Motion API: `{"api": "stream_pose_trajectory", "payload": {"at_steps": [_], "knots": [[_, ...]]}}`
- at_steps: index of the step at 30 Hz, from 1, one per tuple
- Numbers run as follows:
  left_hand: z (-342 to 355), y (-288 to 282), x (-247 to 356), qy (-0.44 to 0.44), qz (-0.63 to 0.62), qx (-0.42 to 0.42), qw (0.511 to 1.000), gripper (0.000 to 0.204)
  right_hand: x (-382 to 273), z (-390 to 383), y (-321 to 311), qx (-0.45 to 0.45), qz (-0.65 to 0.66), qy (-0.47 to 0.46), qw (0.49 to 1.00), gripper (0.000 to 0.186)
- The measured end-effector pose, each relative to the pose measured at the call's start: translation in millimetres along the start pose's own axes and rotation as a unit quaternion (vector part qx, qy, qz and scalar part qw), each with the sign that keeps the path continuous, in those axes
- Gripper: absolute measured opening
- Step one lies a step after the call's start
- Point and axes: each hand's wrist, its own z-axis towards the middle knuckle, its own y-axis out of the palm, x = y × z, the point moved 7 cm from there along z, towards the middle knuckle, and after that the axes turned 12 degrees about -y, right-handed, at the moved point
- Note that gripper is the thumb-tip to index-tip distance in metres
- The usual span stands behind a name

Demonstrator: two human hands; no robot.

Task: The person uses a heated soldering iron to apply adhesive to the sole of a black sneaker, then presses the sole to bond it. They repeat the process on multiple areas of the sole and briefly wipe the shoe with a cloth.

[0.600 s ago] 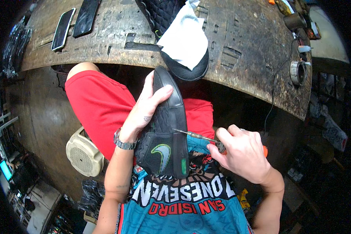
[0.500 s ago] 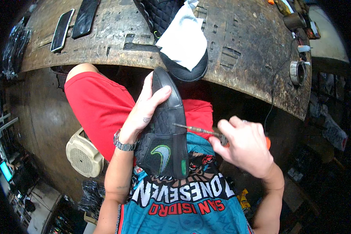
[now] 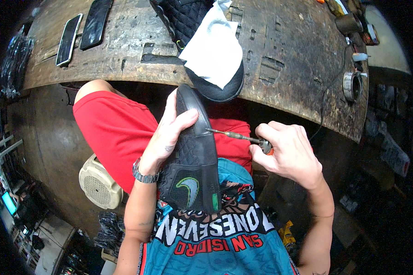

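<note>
My left hand grips a black sneaker upright over my lap, thumb on its sole edge; the shoe has a blue-green emblem and a small green patch at the heel. My right hand is closed on a slim metal tool with an orange part mostly hidden by my fingers. The tool's tip touches the side of the sole near my left thumb. Just beyond, on the bench, lies another black shoe with a white sheet over it.
Two phones lie on the worn wooden bench. At its right are a metal cup, a metal ring, small bottles and a cord. A plastic stool stands at my left, near dark bags.
My right hand and the tool have moved up along the sole, toward the toe end. The bench and held shoe appear slightly lower in view.
</note>
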Motion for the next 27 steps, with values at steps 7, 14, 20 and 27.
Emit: {"api": "stream_pose_trajectory", "payload": {"at_steps": [7,14,20,27], "knots": [[0,-2,0,-0.001,0.006,0.003,1.000,0.071,1,-3,3,-0.006,0.008,0.001,1.000,0.023],[-1,-1,0,0.001,0.001,0.003,1.000,0.070,3,-3,-1,-0.014,0.014,0.012,1.000,0.023],[0,-1,-1,-0.004,-0.005,0.003,1.000,0.071,-1,-4,-7,-0.023,-0.019,0.009,1.000,0.023],[-1,-2,-1,-0.011,0.003,0.002,1.000,0.072,-6,-1,-14,-0.054,-0.078,-0.004,0.996,0.024]]}}
